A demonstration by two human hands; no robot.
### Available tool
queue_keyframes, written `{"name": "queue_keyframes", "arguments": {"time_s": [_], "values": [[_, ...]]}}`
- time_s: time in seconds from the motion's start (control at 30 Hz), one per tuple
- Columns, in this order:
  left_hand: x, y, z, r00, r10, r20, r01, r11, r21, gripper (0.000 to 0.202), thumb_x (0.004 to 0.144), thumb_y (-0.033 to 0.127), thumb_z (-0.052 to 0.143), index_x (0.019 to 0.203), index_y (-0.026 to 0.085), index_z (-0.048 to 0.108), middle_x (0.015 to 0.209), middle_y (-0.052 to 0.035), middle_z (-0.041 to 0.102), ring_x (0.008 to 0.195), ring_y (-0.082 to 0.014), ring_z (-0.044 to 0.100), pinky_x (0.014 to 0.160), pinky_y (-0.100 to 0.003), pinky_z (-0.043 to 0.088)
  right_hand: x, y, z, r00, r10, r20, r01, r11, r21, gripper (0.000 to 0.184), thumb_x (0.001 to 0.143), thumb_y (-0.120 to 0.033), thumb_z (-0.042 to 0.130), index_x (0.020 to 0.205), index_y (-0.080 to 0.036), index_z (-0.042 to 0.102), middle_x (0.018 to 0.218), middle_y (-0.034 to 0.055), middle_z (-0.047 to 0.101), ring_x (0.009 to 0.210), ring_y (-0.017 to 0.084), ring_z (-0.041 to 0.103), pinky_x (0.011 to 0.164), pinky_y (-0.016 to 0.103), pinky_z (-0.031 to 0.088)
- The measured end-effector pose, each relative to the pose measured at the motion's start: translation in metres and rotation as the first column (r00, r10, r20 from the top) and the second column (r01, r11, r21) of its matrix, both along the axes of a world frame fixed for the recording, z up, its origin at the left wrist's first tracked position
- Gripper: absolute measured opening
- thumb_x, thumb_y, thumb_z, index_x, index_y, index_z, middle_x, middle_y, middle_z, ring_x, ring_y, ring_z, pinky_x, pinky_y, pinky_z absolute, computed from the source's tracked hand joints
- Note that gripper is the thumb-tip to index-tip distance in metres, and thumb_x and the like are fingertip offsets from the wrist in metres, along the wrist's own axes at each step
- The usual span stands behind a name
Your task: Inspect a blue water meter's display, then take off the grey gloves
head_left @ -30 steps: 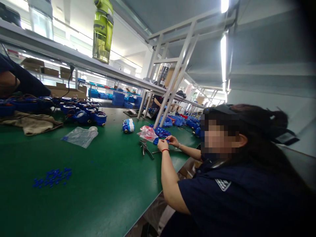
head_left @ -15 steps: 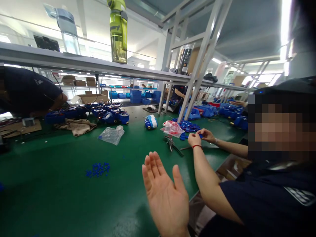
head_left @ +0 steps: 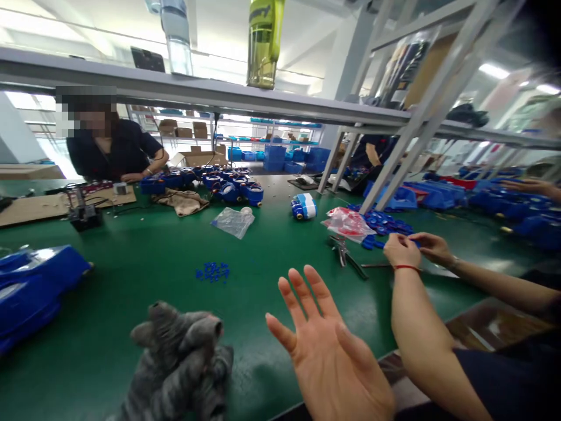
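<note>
My right hand point(head_left: 337, 356) is bare, palm up, with fingers spread and nothing in it. It hovers above the near edge of the green table point(head_left: 153, 257). To its left, my left hand point(head_left: 179, 365) is covered in mottled grey glove fabric. Its fingers look curled in, and bunched grey cloth hides whatever they grip. Beyond my hands lies a small heap of tiny blue parts point(head_left: 213, 272). A pair of pliers point(head_left: 344, 255) rests past my right fingertips.
A co-worker's hands point(head_left: 407, 248) work close on my right, beside blue parts point(head_left: 388, 224) and a bag with red pieces point(head_left: 348, 223). Large blue housings point(head_left: 39, 286) stand at left. A clear plastic bag point(head_left: 234, 222) and blue-and-white roll point(head_left: 304, 206) lie farther back. A shelf point(head_left: 210, 96) spans overhead.
My view has swung left, so the scene sits farther right. My gloved left hand has come into view. My right hand's fingers have spread, with the palm still up.
</note>
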State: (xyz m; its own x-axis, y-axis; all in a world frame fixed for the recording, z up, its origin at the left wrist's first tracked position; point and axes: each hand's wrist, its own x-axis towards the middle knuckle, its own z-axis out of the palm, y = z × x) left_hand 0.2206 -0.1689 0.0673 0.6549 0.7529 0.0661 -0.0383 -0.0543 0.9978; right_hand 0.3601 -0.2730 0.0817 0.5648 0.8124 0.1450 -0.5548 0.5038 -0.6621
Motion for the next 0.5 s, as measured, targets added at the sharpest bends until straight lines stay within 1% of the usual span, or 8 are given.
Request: {"name": "queue_keyframes", "arguments": {"time_s": [0.07,0.13,0.2,0.27,0.33,0.37,0.43,0.5], "values": [[-0.015,0.002,0.001,0.994,-0.028,0.109,0.044,0.988,-0.146,0.046,0.074,0.052,0.072,0.104,0.018,0.063,0.083,-0.0073,0.07,0.06,-0.0184,0.065,0.051,-0.028,0.055,-0.005,-0.001,0.002,0.998,0.02,0.055,-0.017,0.998,-0.054,0.069,0.078,-0.05,0.064,0.141,-0.034,0.039,0.151,0.0027,0.029,0.142,0.032,0.025,0.09,0.055,0.055],[-0.015,-0.001,0.005,0.981,-0.092,0.174,0.137,0.954,-0.266,0.041,0.072,0.043,0.078,0.104,0.022,0.062,0.082,-0.006,0.071,0.054,-0.0178,0.064,0.046,-0.024,0.052,-0.009,-0.003,0.0,0.993,0.046,0.107,-0.037,0.996,-0.079,0.07,0.075,-0.054,0.068,0.138,-0.036,0.042,0.149,0.0035,0.031,0.141,0.032,0.026,0.089,0.055,0.055],[-0.01,-0.005,0.011,0.978,-0.143,0.152,0.179,0.949,-0.259,0.028,0.076,0.033,0.075,0.099,0.021,0.065,0.08,-0.005,0.071,0.053,-0.0154,0.064,0.048,-0.02,0.052,-0.011,-0.006,-0.005,0.984,0.076,0.164,-0.063,0.995,-0.081,0.069,0.075,-0.056,0.068,0.136,-0.037,0.043,0.148,0.0041,0.033,0.141,0.032,0.026,0.089,0.053,0.054],[-0.009,-0.008,0.014,0.983,-0.169,0.072,0.178,0.972,-0.151,0.018,0.076,0.027,0.074,0.094,0.023,0.071,0.085,-0.0053,0.072,0.066,-0.0164,0.068,0.059,-0.019,0.056,-0.011,-0.009,-0.011,0.963,0.115,0.243,-0.094,0.991,-0.098,0.069,0.075,-0.058,0.068,0.136,-0.036,0.043,0.148,0.0051,0.033,0.141,0.031,0.026,0.089,0.049,0.055],[-0.011,-0.006,0.015,0.99,-0.138,0.009,0.138,0.99,0.001,0.018,0.074,0.026,0.076,0.092,0.026,0.075,0.092,-0.0059,0.072,0.083,-0.0191,0.069,0.072,-0.02,0.056,-0.01,-0.013,-0.017,0.935,0.153,0.319,-0.114,0.984,-0.138,0.071,0.075,-0.06,0.068,0.137,-0.035,0.043,0.148,0.0058,0.033,0.141,0.03,0.026,0.089,0.045,0.055],[-0.013,-0.004,0.014,0.99,-0.138,-0.009,0.138,0.987,0.084,0.019,0.072,0.026,0.077,0.092,0.027,0.076,0.093,-0.0057,0.072,0.085,-0.0201,0.069,0.074,-0.021,0.056,-0.008,-0.014,-0.019,0.924,0.167,0.344,-0.121,0.981,-0.153,0.072,0.076,-0.06,0.068,0.138,-0.034,0.043,0.148,0.0061,0.033,0.141,0.03,0.026,0.089,0.043,0.055],[-0.015,0.002,0.011,0.981,-0.192,-0.042,0.196,0.947,0.256,0.019,0.071,0.023,0.077,0.089,0.03,0.078,0.088,-0.0049,0.073,0.078,-0.0197,0.069,0.071,-0.021,0.055,-0.004,-0.017,-0.022,0.905,0.196,0.379,-0.147,0.977,-0.156,0.071,0.078,-0.06,0.066,0.139,-0.034,0.041,0.149,0.0068,0.032,0.141,0.029,0.027,0.091,0.042,0.054],[-0.015,0.009,0.007,0.949,-0.294,-0.116,0.316,0.875,0.367,0.016,0.073,0.019,0.074,0.083,0.031,0.078,0.081,-0.0041,0.072,0.072,-0.0176,0.068,0.068,-0.018,0.053,-0.004,-0.019,-0.024,0.875,0.226,0.428,-0.179,0.973,-0.148,0.071,0.08,-0.06,0.064,0.141,-0.034,0.039,0.148,0.0069,0.032,0.14,0.028,0.031,0.091,0.042,0.055]]}}
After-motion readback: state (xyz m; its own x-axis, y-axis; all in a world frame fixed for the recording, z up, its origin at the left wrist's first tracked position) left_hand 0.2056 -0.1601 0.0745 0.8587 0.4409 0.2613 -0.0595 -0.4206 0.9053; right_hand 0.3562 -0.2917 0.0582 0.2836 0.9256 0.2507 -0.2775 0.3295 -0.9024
